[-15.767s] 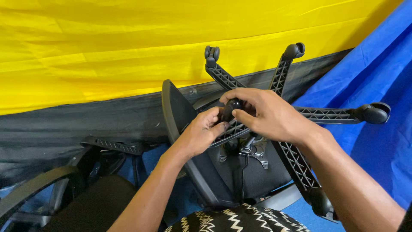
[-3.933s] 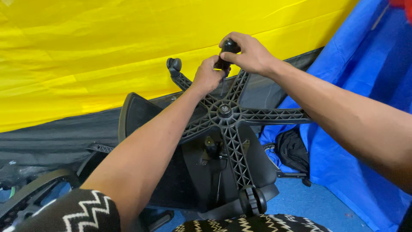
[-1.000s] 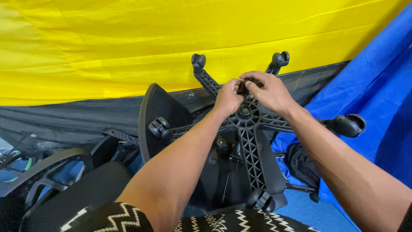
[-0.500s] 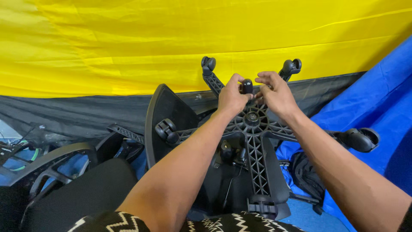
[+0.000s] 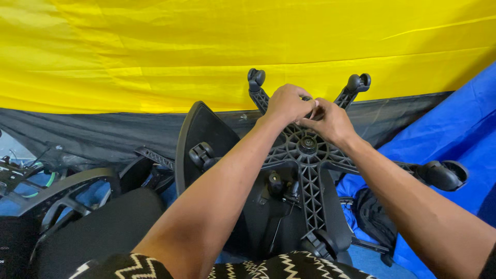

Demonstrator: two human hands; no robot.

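Compared with half a second back, both hands have drifted a touch up and closer together over the black ribbed plastic five-arm chair base [image 5: 309, 155], which lies upturned across the person's lap with its hub facing the camera. Left hand [image 5: 287, 103] is curled narrow, fingers pinched down on something small and dark just above the hub, and right hand [image 5: 330, 121] is bunched up tight against it, fingertips on the same spot; can't tell exactly what the little part is since the knuckles hide it. Two black castor wheels [image 5: 256, 77] poke up near the yellow fabric backdrop [image 5: 206, 51], another castor [image 5: 444, 174] sticks out right by the blue tarp [image 5: 460, 129]. My guess at the risk: the small part slips out of that pinch and drops into the clutter below, or the base rocks on the lap because neither hand is steadying an arm. Room's tight too, with the black curved seat shell [image 5: 199, 134] just left of the base and a black mesh chair back [image 5: 67, 201] further left, so swinging the arms sideways looks cramped
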